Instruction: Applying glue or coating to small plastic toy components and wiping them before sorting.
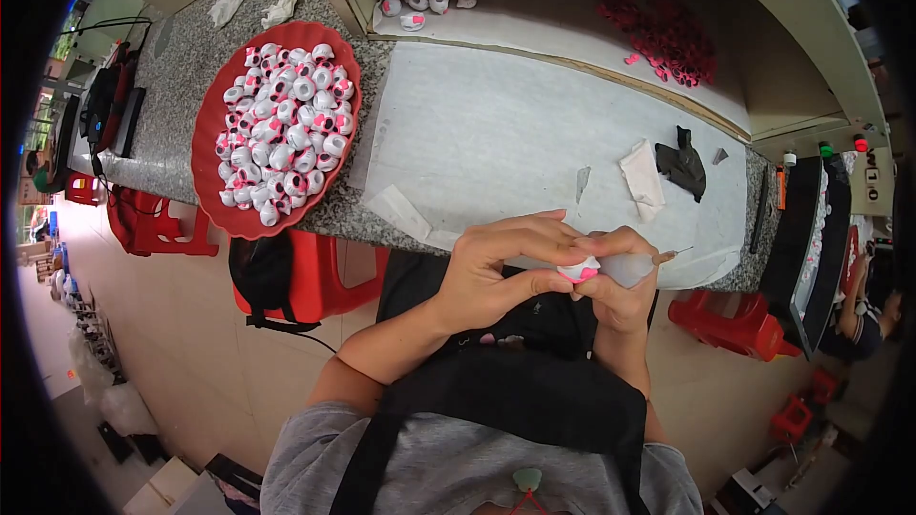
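Note:
Close to the table's front edge, my left hand [491,272] pinches a small rounded white piece with pink parts [578,271] between thumb and fingers. My right hand [620,305] is curled around a translucent squeeze bottle [627,270] whose thin needle tip points right, away from the piece. The right fingertips meet the piece too, so both hands touch it. A red scalloped tray [212,189] at the left holds a heap of similar white and pink pieces [286,124].
White paper [477,124] covers the worktop. A white cloth [642,179] and black scrap [683,167] lie on its right. The shelf behind holds more white pieces [439,1] and a pile of dark pink parts [663,33]. Red stools [329,286] stand below the table.

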`<state>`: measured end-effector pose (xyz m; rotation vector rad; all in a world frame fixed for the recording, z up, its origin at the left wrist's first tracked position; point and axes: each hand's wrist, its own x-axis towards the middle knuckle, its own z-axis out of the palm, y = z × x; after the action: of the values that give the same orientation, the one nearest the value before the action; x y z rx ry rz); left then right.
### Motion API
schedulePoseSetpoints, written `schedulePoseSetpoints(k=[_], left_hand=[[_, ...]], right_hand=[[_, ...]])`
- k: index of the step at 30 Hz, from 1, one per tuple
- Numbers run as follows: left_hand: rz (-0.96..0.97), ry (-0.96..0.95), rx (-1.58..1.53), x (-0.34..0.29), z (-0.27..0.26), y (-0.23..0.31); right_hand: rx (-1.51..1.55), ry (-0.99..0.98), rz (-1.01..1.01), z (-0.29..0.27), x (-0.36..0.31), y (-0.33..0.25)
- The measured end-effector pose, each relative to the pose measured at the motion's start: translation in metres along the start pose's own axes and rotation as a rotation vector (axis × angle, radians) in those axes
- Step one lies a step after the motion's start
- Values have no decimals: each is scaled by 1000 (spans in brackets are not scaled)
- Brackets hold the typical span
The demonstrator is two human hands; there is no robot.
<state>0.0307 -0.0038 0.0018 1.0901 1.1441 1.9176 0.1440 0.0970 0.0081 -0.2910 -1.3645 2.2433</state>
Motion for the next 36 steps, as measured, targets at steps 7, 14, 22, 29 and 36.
schedulePoseSetpoints(k=[7,14,22,29,36], left_hand=[[-17,2,-18,1,-3,-1],[-21,-5,-4,1,-2,1],[-41,-42,44,2,-3,3],[-36,-26,59,2,0,7],[-17,-21,48,2,1,2]], right_hand=[[4,2,10,3,1,-2],[24,-13,2,4,1,-1],[55,55,48,5,-2,-2],[-34,31,23,6,-2,-3],[-19,63,-14,5,-2,1]])
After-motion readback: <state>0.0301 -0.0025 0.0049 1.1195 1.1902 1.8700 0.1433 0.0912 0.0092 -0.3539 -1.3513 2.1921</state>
